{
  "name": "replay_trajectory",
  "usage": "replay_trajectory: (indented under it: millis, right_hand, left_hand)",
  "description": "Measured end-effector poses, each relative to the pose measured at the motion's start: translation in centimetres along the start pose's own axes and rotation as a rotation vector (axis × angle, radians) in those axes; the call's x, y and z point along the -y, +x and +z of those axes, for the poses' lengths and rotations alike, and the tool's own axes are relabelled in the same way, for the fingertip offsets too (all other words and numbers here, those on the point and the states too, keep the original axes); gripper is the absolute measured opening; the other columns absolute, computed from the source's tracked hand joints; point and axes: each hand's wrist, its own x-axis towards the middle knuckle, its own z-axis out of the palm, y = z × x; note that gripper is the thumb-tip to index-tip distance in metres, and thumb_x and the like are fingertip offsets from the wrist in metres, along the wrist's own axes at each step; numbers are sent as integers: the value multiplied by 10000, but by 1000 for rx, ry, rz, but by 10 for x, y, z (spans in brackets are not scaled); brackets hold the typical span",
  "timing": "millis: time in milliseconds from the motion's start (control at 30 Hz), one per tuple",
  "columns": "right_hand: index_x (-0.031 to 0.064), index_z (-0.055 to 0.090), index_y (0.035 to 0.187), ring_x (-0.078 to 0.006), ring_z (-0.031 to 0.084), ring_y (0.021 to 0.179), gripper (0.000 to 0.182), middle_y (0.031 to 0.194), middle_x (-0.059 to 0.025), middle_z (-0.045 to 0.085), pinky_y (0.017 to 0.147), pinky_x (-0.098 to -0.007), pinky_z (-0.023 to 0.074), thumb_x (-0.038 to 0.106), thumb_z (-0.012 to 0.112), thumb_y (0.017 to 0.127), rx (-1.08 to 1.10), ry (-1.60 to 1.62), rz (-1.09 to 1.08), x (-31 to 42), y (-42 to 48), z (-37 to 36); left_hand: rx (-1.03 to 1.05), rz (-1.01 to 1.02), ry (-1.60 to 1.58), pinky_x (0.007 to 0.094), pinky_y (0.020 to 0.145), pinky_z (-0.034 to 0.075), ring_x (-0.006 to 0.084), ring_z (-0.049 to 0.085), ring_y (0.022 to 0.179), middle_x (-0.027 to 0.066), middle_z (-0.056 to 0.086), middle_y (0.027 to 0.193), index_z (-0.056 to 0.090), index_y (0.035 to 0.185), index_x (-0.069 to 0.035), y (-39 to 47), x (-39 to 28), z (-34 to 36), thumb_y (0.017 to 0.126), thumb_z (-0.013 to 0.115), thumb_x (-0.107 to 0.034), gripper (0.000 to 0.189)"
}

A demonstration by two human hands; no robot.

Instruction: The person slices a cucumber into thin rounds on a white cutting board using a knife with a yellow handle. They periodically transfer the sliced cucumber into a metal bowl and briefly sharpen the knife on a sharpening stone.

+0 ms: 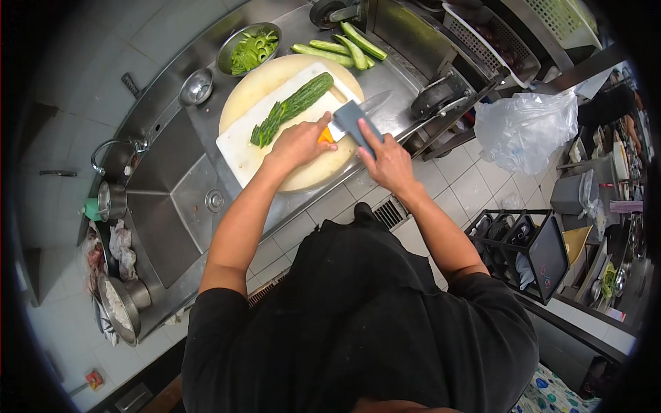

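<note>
My left hand [299, 144] is closed on the orange handle of a kitchen knife [377, 102], its blade pointing away to the right. In my right hand [388, 161] is a grey rectangular block [358, 126] that looks like a whetstone; it lies across the blade and covers its middle. Beyond the left hand, a bumpy green cucumber [304, 98] rests on a white cutting board [241, 147], its near left end cut into slices. That board sits on a thick round chopping block [304, 180]. Whether the edge touches the block's face cannot be seen.
A steel bowl of green slices [253, 51] and several cucumber pieces [356, 44] lie behind the chopping block. A ladle [196, 86] lies left. The sink [165, 217] is at left. Caster wheels [443, 95] and a hanging plastic bag [526, 129] stand right.
</note>
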Motion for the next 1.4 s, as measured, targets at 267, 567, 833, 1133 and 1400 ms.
replay_trajectory:
  millis: [267,567,833,1133,1400]
  right_hand:
    - [324,365,1582,-462,664,823,615,909,-291,631,758,-530,547,416,563,1007,-111,-1,164,-28,11,-13]
    - [295,391,1570,-472,685,762,596,914,-304,641,699,-551,569,432,535,1009,-127,-100,259,-67,29,-15]
    - [281,435,1548,-487,675,778,575,903,-292,639,721,-566,557,462,527,1010,-155,-54,293,-78,42,-16]
    - [289,383,1580,-479,676,844,597,941,-313,643,772,-551,543,452,509,1020,-210,-91,410,-58,21,-35]
    - [260,371,1582,-433,672,681,638,852,-258,617,608,-510,565,434,557,997,-63,-81,-32,15,3,-7]
  left_hand:
    - [-3,48,19,503,796,551,404,696,961,242,711,1033,445,1507,-74,-3,10,5,858,745,-465,815]
    - [0,70,35,508,795,553,406,697,953,226,716,1032,446,1510,-94,-7,19,8,856,742,-469,810]
    - [7,51,6,503,826,529,420,683,969,255,704,1048,442,1519,-89,-9,15,4,848,762,-429,818]
    - [11,31,-5,505,833,517,424,677,973,253,701,1052,441,1529,-111,-21,22,2,857,765,-396,798]
    - [7,61,32,513,797,544,400,692,951,218,713,1040,434,1520,-105,-19,23,4,870,737,-438,791]
